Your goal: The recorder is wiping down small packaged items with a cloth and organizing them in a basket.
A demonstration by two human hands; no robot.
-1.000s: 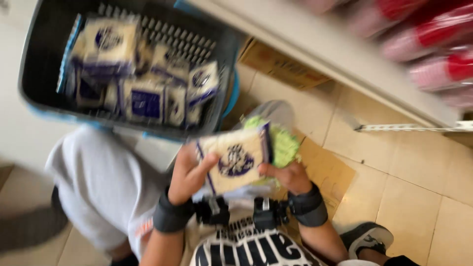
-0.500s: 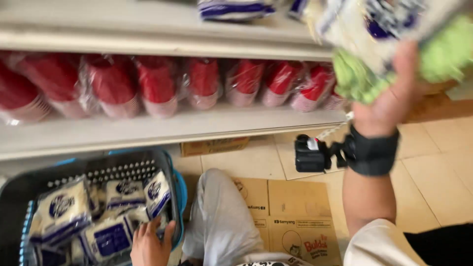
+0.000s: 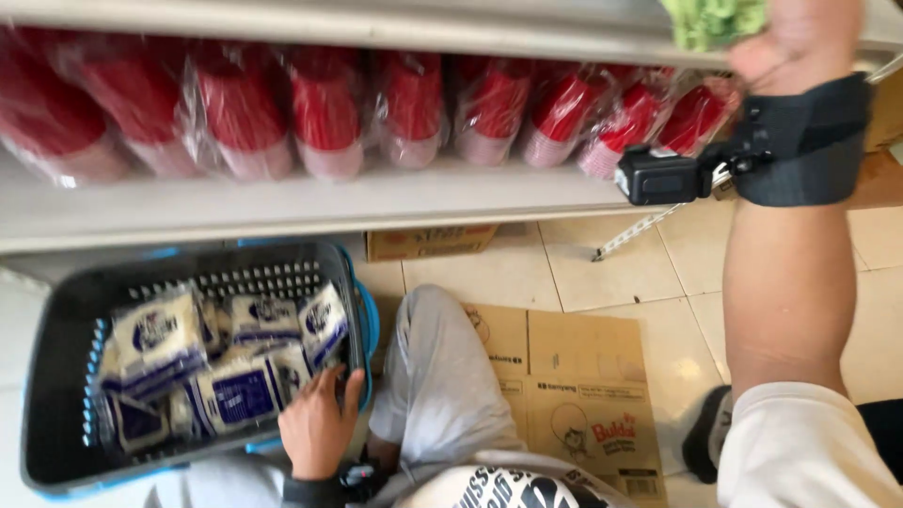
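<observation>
plastic-wrapped blue and white packets lay piled loose in a dark basket with a blue rim, set low at the person's left. the left hand reached in over the near right corner, fingers spread and resting on one packet, not closed around anything yet. the right hand was raised to the upper shelf, clamped on a green and white pack mostly cut off by the frame edge. a black wrist strap sat below it. red cups in clear sleeves filled the shelf underneath.

packets looked light, soft and crinkly, film likely slippery; probably best pinched across the flat faces or by a sealed edge, not squeezed hard. flattened cardboard lay on the tile floor by the person's knee.
</observation>
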